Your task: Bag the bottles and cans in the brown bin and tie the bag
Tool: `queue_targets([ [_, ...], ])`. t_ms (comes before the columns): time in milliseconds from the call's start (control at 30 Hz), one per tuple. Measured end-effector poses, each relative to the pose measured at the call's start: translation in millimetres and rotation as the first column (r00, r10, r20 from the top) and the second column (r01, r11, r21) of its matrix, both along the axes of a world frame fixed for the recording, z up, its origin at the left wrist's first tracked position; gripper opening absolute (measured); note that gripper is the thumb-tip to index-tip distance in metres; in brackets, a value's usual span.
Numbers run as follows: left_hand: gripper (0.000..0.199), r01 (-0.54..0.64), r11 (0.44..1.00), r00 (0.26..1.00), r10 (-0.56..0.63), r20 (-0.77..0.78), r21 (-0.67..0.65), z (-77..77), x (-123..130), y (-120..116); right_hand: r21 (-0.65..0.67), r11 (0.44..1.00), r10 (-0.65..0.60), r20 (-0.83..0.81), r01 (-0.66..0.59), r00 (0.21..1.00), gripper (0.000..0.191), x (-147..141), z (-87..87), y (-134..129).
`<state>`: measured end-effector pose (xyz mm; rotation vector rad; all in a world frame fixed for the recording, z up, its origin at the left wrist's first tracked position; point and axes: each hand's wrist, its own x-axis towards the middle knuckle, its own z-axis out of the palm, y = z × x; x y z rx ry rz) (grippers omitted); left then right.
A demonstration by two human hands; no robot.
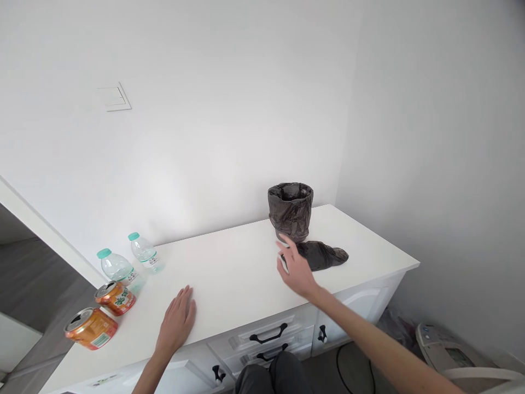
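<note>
On the white cabinet top [229, 262], just in front of the lined bin [290, 213], lies a dark plastic bag [322, 256], bunched flat. It looks feather-light, limp and rather slippery, with thin film that could tear under a hard tug, so a gentle pinch on a loose edge or a thick fold would suit it best. Its long axis runs left to right, the tapered end pointing right and the wider end lying by the right hand [297, 270]. That hand's fingers are loosely curled and spread apart, with no visible grip; whether they touch the film cannot be told. The left hand [176, 320] rests flat, palm down, grasping nothing.
</note>
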<state>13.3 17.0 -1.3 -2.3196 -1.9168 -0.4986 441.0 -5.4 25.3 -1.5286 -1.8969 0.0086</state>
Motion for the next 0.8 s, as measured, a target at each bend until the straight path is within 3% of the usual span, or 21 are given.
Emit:
queue_targets([
  [167,0.061,0.015,1.000,1.000,-0.015,0.024,0.016,0.5,-2,-1,0.110,0.991,-0.071,-0.003,0.071,0.997,0.069,44,82.9,53],
  [267,0.059,0.023,1.000,0.999,-0.023,0.041,0.017,-0.9,-4,-3,0.110,0.969,-0.226,0.030,0.221,0.974,0.064,56,109.9,84],
  [367,0.059,0.021,1.000,0.998,-0.022,0.063,0.019,-5.4,-6,-2,0.041,0.944,-0.330,0.070,0.328,0.941,0.051,60,116.0,107],
  [500,0.060,0.034,0.999,0.996,-0.035,0.083,0.011,-13.0,-11,0,0.041,0.942,-0.336,0.047,0.334,0.941,0.039,62,108.2,121],
  [667,0.061,0.038,0.999,0.995,-0.039,0.087,0.016,-17.8,-13,1,0.115,0.947,-0.289,-0.107,0.301,0.951,0.035,55,96.8,114],
  [800,0.058,0.043,0.998,0.995,-0.047,0.092,0.049,-19.4,-14,1,0.133,0.967,-0.198,-0.155,0.219,0.968,0.034,28,96.1,101],
])
